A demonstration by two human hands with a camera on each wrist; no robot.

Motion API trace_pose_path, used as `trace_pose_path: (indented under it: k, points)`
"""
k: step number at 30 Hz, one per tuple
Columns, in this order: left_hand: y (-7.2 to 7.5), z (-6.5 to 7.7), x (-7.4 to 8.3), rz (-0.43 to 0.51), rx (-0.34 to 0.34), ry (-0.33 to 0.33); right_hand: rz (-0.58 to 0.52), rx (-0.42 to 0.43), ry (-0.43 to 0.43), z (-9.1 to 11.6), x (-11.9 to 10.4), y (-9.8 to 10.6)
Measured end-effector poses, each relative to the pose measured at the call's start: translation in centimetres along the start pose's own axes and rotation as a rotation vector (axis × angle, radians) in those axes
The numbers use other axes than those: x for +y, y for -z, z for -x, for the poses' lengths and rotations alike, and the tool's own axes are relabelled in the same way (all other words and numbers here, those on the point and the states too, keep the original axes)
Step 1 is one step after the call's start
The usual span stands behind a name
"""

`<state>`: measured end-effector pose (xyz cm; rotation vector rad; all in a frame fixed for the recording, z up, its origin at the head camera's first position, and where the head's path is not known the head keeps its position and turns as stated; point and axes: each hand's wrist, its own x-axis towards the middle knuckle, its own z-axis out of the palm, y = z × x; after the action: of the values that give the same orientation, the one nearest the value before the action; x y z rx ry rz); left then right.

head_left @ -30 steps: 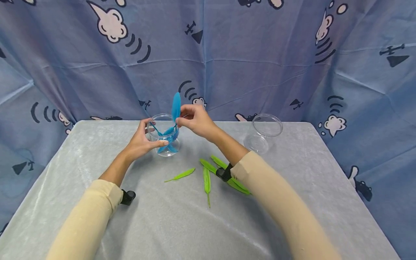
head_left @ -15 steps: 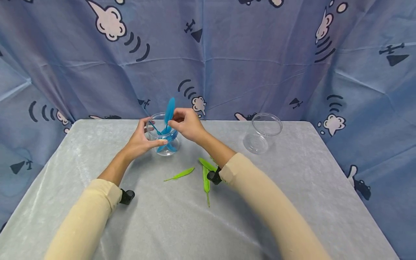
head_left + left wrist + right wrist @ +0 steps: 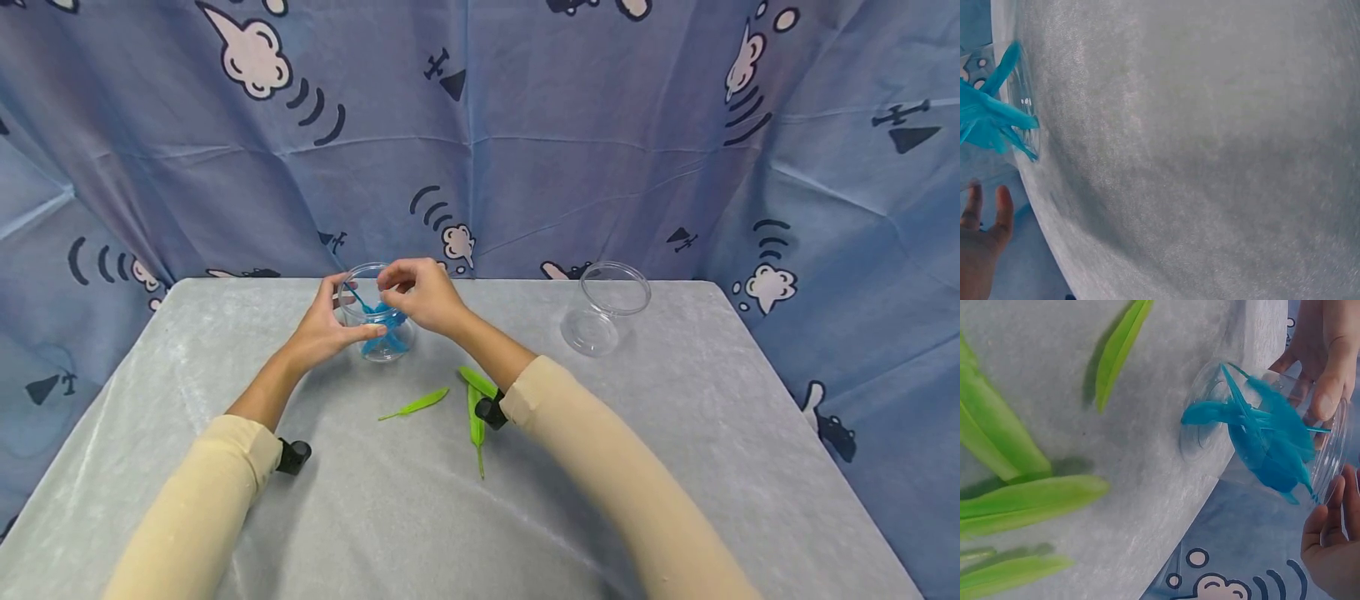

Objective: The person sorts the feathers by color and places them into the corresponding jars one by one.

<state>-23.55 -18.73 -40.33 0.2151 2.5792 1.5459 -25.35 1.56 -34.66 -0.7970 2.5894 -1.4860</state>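
Note:
In the head view my left hand (image 3: 326,325) grips a clear jar (image 3: 365,266) near the table's back, thumb in front and fingers behind its wall. Several blue feathers (image 3: 1260,434) lie crossed in the jar, one quill leaning towards the rim. My right hand (image 3: 423,292) hovers at the right of the rim, fingers loosely bent. In the right wrist view its fingertips (image 3: 1315,520) stand apart beside the rim, a feather tip close by, with nothing between them.
Green feathers lie on the grey cloth: a single feather (image 3: 416,403), and several more (image 3: 477,417) partly under my right forearm. A second clear jar (image 3: 590,333) stands at the back right. A patterned blue curtain (image 3: 570,150) hangs behind the table (image 3: 360,517).
The upright blue feather in my right hand has gone down into the jar. My right hand has moved left and down to the rim; the left hand stays on the jar.

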Motion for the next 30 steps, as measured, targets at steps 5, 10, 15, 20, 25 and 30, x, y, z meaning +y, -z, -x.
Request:
trace_pose_path:
  k: [5, 10, 15, 20, 25, 30]
  points:
    - [0.0, 0.0, -0.1, -0.002, -0.001, 0.004, -0.008, -0.005, 0.036, 0.5, 0.4, 1.2]
    - [0.0, 0.0, -0.1, -0.018, 0.01, 0.01, 0.032, 0.029, 0.07, 1.4, 0.7, 3.6]
    - [-0.1, -0.1, -0.3, -0.017, 0.011, -0.004, 0.102, 0.043, 0.053, 2.5, 1.3, 6.5]
    - [-0.1, -0.1, -0.4, -0.026, 0.014, -0.017, 0.193, 0.042, 0.053, 3.9, 2.4, 10.2]
    - [0.0, 0.0, 0.0, -0.028, 0.012, -0.007, 0.247, 0.05, 0.049, 6.1, 4.0, 14.7]
    - [-0.3, 0.0, 0.4, -0.02, 0.022, 0.008, 0.284, 0.08, -0.046, 8.6, 6.0, 18.7]
